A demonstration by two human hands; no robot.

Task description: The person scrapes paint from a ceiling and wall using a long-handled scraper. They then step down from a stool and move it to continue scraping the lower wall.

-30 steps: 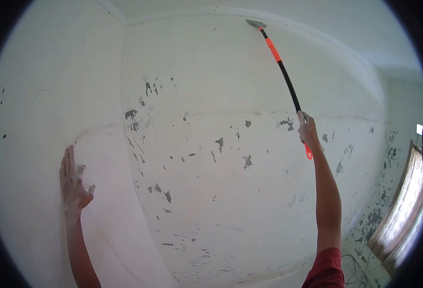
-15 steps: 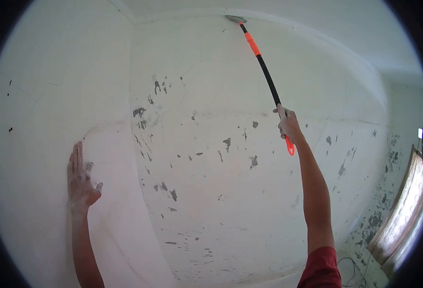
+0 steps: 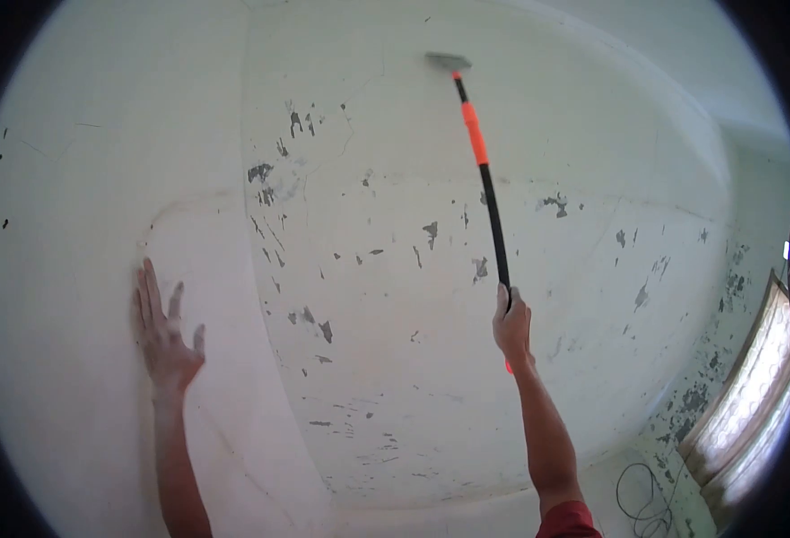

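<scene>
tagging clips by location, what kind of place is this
Likely a bare indoor room being stripped for repainting: white walls with flaking paint patches, a long-handled scraper in the right hand, and a window at the right.

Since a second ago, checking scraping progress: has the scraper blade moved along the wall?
Yes. The scraper blade has come down from the ceiling line and leftward, toward the wall corner.

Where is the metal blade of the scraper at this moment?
In the head view, the blade is high on the wall, upper centre, right of the corner, far above the right hand gripping the handle.
</scene>
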